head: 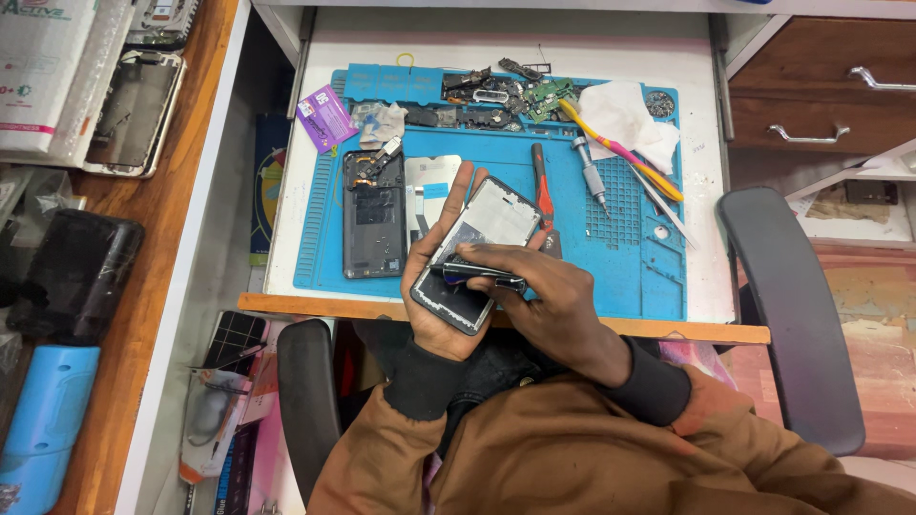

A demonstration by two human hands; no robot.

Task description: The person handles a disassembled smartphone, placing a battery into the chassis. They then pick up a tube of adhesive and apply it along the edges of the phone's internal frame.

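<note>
My left hand cradles an opened phone frame from beneath, fingers curled up around its left edge and the thumb laid along that edge. The frame sits tilted, its top end pointing away from me and to the right, its lower end over the front edge of the worktop.

My right hand is closed around a black pen-shaped tool, gripped between thumb and fingers. The tool lies crosswise over the lower half of the frame, its tip pointing left and touching the frame's inner surface. This hand rests on the frame's right side, overlapping it.

All other items are placed relative to the blue repair mat on the worktop:
- Left part of the mat: a dark phone back housing, just beside my left hand.
- Next to that housing: a silver-grey panel, partly hidden behind the held frame.
- Centre of the mat: a red-handled tool, just beyond the frame's top end.
- Right of centre: a small screwdriver and a yellow-and-pink toothbrush.
- Far edge of the mat: loose small parts and a white tissue.
- Far left corner: a purple card.
</note>
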